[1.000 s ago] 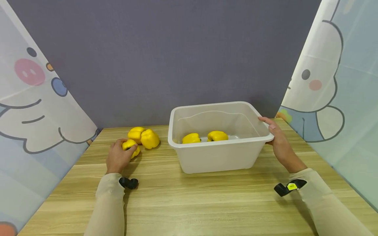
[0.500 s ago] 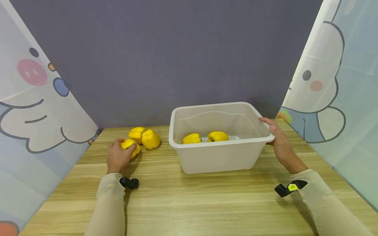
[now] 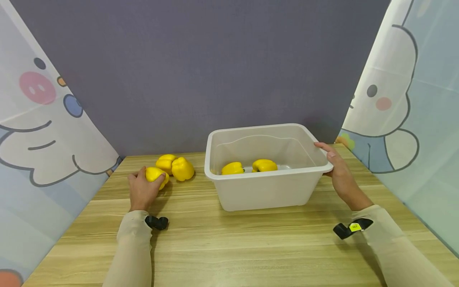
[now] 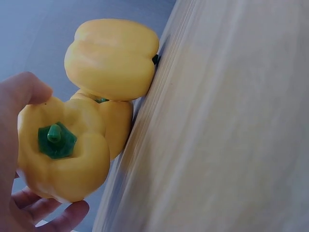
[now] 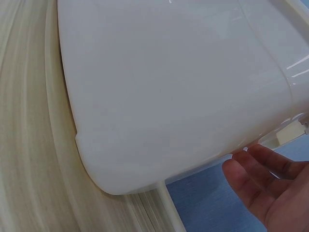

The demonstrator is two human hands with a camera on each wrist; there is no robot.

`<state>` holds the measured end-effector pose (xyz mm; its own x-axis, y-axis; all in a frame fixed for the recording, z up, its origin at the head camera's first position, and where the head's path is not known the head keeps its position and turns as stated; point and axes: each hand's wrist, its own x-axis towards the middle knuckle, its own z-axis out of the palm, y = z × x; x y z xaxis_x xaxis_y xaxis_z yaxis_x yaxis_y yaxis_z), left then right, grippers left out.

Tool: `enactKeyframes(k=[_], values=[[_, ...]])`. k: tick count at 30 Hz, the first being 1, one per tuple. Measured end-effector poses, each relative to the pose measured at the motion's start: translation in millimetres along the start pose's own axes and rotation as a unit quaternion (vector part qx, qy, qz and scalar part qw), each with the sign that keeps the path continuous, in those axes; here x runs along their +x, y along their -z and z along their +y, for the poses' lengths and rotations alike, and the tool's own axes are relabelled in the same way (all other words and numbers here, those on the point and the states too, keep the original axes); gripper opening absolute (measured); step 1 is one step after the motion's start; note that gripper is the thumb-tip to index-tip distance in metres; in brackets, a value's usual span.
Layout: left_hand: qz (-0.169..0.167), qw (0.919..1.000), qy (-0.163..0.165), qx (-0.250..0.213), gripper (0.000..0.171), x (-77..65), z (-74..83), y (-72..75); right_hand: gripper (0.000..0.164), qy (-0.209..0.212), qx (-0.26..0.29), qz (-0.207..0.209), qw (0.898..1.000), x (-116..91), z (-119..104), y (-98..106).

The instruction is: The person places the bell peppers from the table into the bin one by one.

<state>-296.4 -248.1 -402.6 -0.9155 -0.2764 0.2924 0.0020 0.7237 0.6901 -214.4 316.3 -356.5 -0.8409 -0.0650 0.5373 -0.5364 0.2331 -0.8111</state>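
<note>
My left hand (image 3: 142, 192) grips a yellow bell pepper (image 3: 155, 175) between thumb and fingers, at the left of the table. In the left wrist view that bell pepper (image 4: 63, 169) shows its green stem, and part of the hand (image 4: 14, 145) wraps its side. Two more yellow bell peppers sit just behind it, a near one (image 3: 183, 169) and a farther one (image 3: 165, 162). My right hand (image 3: 340, 175) holds the right rim of a white plastic bin (image 3: 263, 191); in the right wrist view its fingertips (image 5: 236, 176) lie under the rim. Inside the bin lie two yellow bell peppers, one left (image 3: 232, 168) and one right (image 3: 264, 165).
The wooden table (image 3: 229, 247) runs up to a grey back panel (image 3: 229, 67). Printed cartoon curtains stand on both sides, a left one (image 3: 32, 139) and a right one (image 3: 419, 119). The bin stands right of centre near the back.
The bell pepper in my left hand has tilted and shifted slightly to the left and up. My right hand and the bin stay in place.
</note>
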Motion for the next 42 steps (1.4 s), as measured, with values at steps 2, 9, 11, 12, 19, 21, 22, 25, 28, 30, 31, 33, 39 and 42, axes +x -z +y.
enactKeyframes(k=[2, 9, 11, 12, 19, 21, 22, 25, 28, 30, 31, 33, 39, 42], values=[[0.005, 1.0000, -0.005, -0.003, 0.089, -0.1, 0.5, -0.5, 0.048, 0.000, 0.000, 0.001, 1.000, 0.0, 0.2, 0.0], [0.034, 0.9987, -0.010, -0.037, 0.087, -1.6, 3.5, -1.2, 0.049, -0.002, -0.003, 0.004, 1.000, 0.0, 0.6, -0.1], [0.043, 0.9980, -0.010, -0.045, 0.087, -1.9, 4.0, -1.4, 0.048, -0.002, -0.001, 0.004, 1.000, 0.3, 0.8, -0.2], [0.047, 0.9977, -0.011, -0.048, 0.086, -2.0, 4.1, -1.6, 0.048, -0.003, 0.001, 0.005, 1.000, 0.4, 0.9, -0.3], [0.060, 0.9969, -0.026, -0.045, 0.085, -2.8, 6.7, -1.5, 0.048, -0.004, 0.010, 0.004, 1.000, 0.9, 0.7, -0.2], [0.060, 0.9969, -0.028, -0.042, 0.084, -2.9, 7.5, -1.5, 0.048, -0.004, 0.008, 0.003, 1.000, 0.6, 0.7, 0.0], [0.062, 0.9968, -0.028, -0.042, 0.084, -2.9, 7.8, -1.4, 0.048, -0.005, 0.007, 0.002, 1.000, 0.5, 0.7, 0.1], [0.073, 0.9958, -0.029, -0.047, 0.082, -2.9, 7.9, -1.6, 0.048, -0.006, 0.002, -0.001, 1.000, 0.1, 0.3, 0.3], [0.084, 0.9946, -0.031, -0.053, 0.082, -2.6, 7.2, -2.4, 0.048, -0.005, -0.001, -0.002, 1.000, -0.3, -0.2, 0.2], [0.087, 0.9940, -0.033, -0.057, 0.082, -2.7, 7.3, -2.8, 0.048, -0.005, -0.002, -0.002, 1.000, -0.5, -0.7, 0.3], [0.090, 0.9936, -0.035, -0.059, 0.082, -2.7, 7.2, -3.2, 0.048, -0.005, -0.004, -0.002, 1.000, -0.5, -0.7, 0.2], [0.094, 0.9928, -0.041, -0.061, 0.081, -2.5, 7.0, -3.9, 0.049, -0.005, -0.006, -0.001, 1.000, -0.6, -0.7, 0.1], [0.102, 0.9908, -0.063, -0.063, 0.078, -1.0, 6.3, -5.9, 0.049, -0.007, -0.003, 0.001, 1.000, -0.3, -0.7, -0.2], [0.098, 0.9909, -0.067, -0.064, 0.078, -0.1, 6.3, -6.6, 0.049, -0.006, 0.000, 0.002, 1.000, -0.2, -0.7, -0.2]])
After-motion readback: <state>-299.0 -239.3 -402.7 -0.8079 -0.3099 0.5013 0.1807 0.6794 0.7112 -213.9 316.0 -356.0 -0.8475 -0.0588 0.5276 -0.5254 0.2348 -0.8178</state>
